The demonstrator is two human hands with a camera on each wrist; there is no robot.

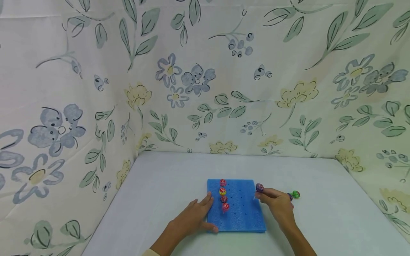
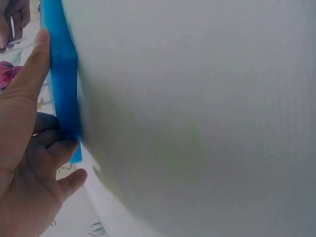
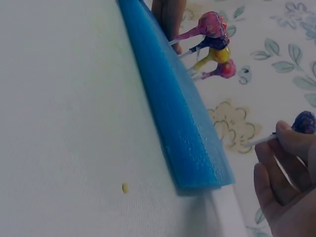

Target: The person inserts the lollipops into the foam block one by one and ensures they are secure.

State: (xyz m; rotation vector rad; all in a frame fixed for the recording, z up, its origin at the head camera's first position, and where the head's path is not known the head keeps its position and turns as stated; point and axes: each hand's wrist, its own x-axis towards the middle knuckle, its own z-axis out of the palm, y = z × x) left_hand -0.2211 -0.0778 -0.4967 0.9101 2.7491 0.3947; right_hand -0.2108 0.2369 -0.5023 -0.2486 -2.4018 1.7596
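A blue foam board (image 1: 238,220) with small holes lies on the white table. Four wrapped lollipops stand in a row near its left side, among them a yellow one (image 1: 222,191) and a pink one (image 1: 225,207). My left hand (image 1: 193,217) rests spread along the board's left edge, thumb at the front corner. My right hand (image 1: 278,206) pinches a dark purple lollipop (image 3: 304,122) between thumb and fingers, its white stick pointing toward the board. That lollipop is over the board's right edge, apart from the row.
Behind my right hand lie more lollipops, a green one (image 1: 296,194) among them, partly hidden by the fingers. Floral cloth (image 1: 224,117) walls in the table (image 1: 166,177) at the back and both sides.
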